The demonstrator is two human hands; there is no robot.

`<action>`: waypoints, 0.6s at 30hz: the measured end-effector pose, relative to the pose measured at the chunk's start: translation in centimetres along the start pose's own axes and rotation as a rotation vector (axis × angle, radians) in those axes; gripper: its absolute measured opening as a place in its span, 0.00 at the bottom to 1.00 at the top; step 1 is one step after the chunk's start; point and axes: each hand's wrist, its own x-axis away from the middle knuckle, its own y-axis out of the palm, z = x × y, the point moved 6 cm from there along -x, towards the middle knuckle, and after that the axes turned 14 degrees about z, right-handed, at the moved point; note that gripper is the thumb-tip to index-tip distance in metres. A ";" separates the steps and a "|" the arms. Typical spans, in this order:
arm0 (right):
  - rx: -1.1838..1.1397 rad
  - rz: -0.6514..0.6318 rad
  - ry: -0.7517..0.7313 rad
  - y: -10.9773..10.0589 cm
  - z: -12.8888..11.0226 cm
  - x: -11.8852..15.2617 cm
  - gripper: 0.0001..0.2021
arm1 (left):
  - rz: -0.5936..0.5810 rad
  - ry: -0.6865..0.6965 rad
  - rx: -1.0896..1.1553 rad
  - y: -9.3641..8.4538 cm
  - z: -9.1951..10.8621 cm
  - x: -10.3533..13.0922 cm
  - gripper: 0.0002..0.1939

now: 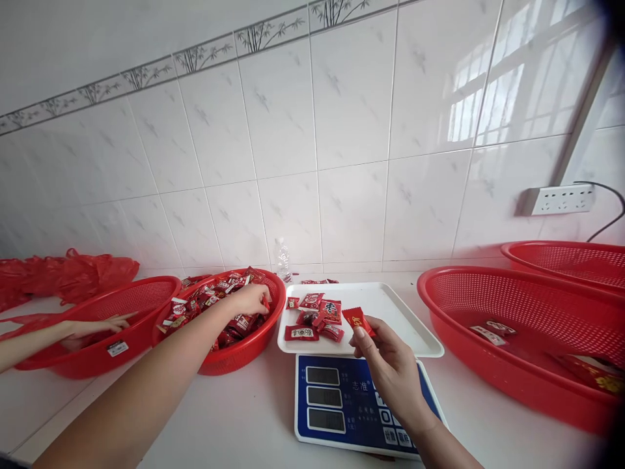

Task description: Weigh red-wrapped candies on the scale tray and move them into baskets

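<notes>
Snack packets (pixel 331 311) lie in a loose cluster on the left part of the white tray (pixel 390 306), and many more fill the red basket (pixel 239 361) just left of the tray. We hold one small red packet (pixel 359 319) in our right hand (pixel 390 365), pinched between thumb and fingers above the tray's near edge. Our left hand (pixel 249 299) reaches into the heap left of the tray, fingers curled downward; we cannot tell whether they close on anything. On the near side of the tray sits the blue panel of the scale (pixel 359 397), resting on the worktop (pixel 263 410). Farther left of the tray, another person's hand (pixel 92 332) dips into a second basket (pixel 122 358). We judge the step in hand to be picking packets out one by one and gathering them on the tray. As we see it, the next move calls for our right pinch to ease above the tray, beside the cluster, while our left fingertips single out one packet.
</notes>
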 end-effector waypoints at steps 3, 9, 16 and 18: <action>-0.002 -0.001 0.010 0.1 0.1 0.0 0.16 | 0.000 0.051 0.068 -1.3 1.8 0.1 0.10; -0.010 -0.017 0.024 0.2 0.3 0.0 0.16 | -0.090 0.196 0.146 0.3 4.8 0.6 0.21; -0.013 -0.024 0.024 0.0 0.5 0.1 0.15 | -0.093 0.217 -0.010 4.8 7.9 2.1 0.32; -0.016 -0.026 0.019 0.1 0.4 0.1 0.15 | -0.109 0.196 -0.093 6.3 8.7 2.1 0.38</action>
